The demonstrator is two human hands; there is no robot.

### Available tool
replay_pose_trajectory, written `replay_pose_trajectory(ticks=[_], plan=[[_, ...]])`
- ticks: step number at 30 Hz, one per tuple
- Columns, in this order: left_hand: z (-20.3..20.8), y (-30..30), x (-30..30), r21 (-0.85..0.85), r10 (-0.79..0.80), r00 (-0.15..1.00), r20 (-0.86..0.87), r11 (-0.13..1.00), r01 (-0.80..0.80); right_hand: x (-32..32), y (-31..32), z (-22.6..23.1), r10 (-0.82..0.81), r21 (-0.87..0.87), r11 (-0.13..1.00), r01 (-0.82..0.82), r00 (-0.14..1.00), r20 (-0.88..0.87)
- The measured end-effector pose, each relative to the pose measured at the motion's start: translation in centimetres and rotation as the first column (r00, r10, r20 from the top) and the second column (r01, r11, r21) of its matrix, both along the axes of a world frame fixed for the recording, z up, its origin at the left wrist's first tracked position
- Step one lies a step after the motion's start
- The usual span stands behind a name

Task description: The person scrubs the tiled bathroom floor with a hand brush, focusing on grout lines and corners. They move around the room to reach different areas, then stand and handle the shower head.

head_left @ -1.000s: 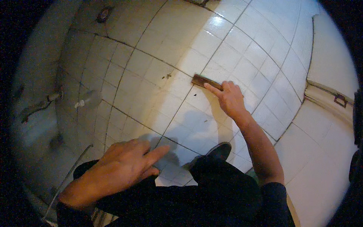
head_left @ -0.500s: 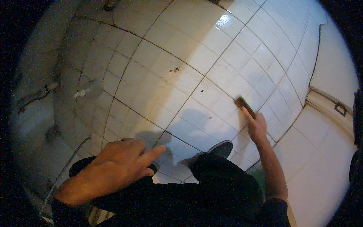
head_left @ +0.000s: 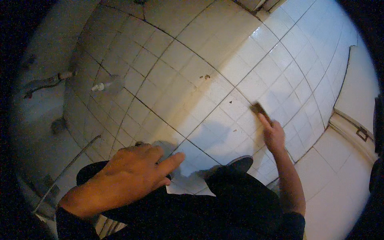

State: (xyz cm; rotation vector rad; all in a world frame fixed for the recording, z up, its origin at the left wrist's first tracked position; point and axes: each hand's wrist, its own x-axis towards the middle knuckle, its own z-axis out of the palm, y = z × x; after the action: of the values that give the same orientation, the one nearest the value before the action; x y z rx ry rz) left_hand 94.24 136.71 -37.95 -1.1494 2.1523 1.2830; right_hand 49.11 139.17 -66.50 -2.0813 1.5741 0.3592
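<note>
In my right hand (head_left: 275,136) is a small brown scrubbing brush (head_left: 259,109), gripped at its near end with one finger stretched along the top. The brush rests on or just above the white floor tiles (head_left: 216,114), right of the middle; its underside is hidden. My left hand (head_left: 134,170) hovers back-up by my left knee, index finger extended and the other fingers loosely bent, with nothing seen in it. Brown crumbs (head_left: 205,77) and a dark chip (head_left: 231,102) lie on the floor to the left of the brush.
A clear bottle (head_left: 114,85) with a white top is at the left, near a wall pipe (head_left: 66,75). A thin hose or cable (head_left: 70,162) runs down the left side. My shoe (head_left: 242,163) is on the tiles. A pale ledge with a metal latch (head_left: 362,134) edges the right.
The view has shifted, so the floor and bottle appear farther right. Relative to the tiles, the brush in my right hand has moved left, closer to the dark chip. My left hand keeps its pose.
</note>
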Motion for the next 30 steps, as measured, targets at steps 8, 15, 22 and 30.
replay_pose_trajectory(ticks=[8,15,22,30], plan=[[-0.5,-0.1,-0.1,0.069,0.008,0.996,-0.087,0.998,-0.002,-9.6,-1.1,-2.4,-0.432,-0.195,0.877,0.44,0.898,0.081],[-0.2,-0.6,-1.3,0.007,-0.035,0.998,-0.048,0.999,0.035,10.9,-7.4,-0.4,0.081,-0.089,0.993,-0.077,0.996,0.045],[-0.6,0.1,-0.2,0.159,-0.067,0.992,0.107,0.986,0.049,-5.0,-14.0,-0.6,-0.53,-0.127,0.848,0.515,0.829,-0.176],[-0.6,-0.4,0.4,-0.03,0.007,0.996,-0.085,1.0,-0.009,8.4,-11.8,-11.4,0.093,-0.174,0.98,-0.096,0.995,-0.025]])
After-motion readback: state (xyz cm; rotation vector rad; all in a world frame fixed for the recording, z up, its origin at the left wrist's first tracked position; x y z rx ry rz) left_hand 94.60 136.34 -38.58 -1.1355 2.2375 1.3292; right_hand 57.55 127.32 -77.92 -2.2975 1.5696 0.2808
